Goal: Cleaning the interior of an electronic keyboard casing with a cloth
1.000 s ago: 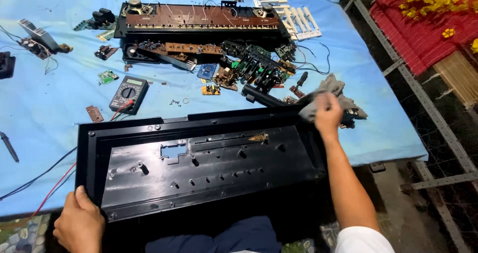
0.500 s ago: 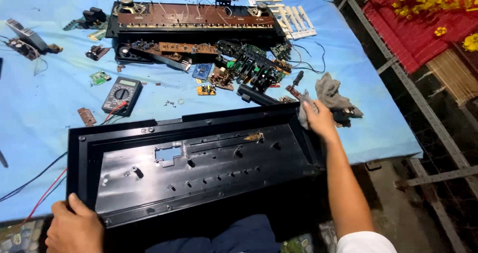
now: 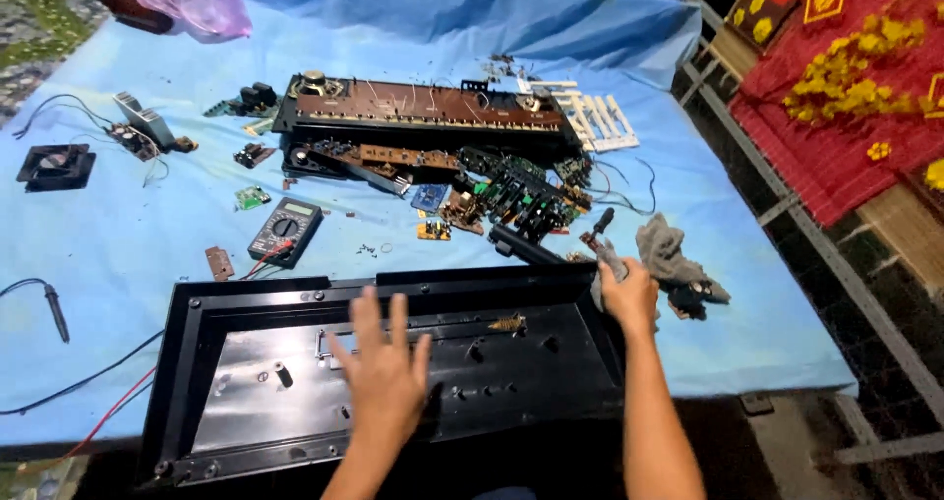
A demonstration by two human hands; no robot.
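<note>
On the near edge of the blue-covered table [image 3: 118, 362] I see the black keyboard casing [image 3: 246, 402] lying hollow side up, its near rim hanging close to the table's front edge. My left hand [image 3: 385, 377] lies flat and spread over the middle of its inner panel, fingers released, gripping nothing. My right hand [image 3: 627, 294] is at the casing's far right corner, closed around a grey rag [image 3: 608, 264] just at that corner; whether the rag touches the rim I cannot tell. Just right of it a second grey cloth [image 3: 674, 254] lies bunched on the sheet, near the table's right edge.

Beyond the casing, a digital multimeter [image 3: 285, 230] sits with its red lead [image 3: 98, 421] trailing down the near left. Farther off lies the long keyboard chassis [image 3: 423, 117], with loose green circuit boards [image 3: 511, 190] crowded between it and the casing's far rim. A white key strip [image 3: 600, 121] rests at the chassis's right end. A small black fan [image 3: 56, 166] is at the far left, and a black probe [image 3: 54, 308] lies near the left edge. Open blue sheet remains on the left, between the multimeter and the fan.
</note>
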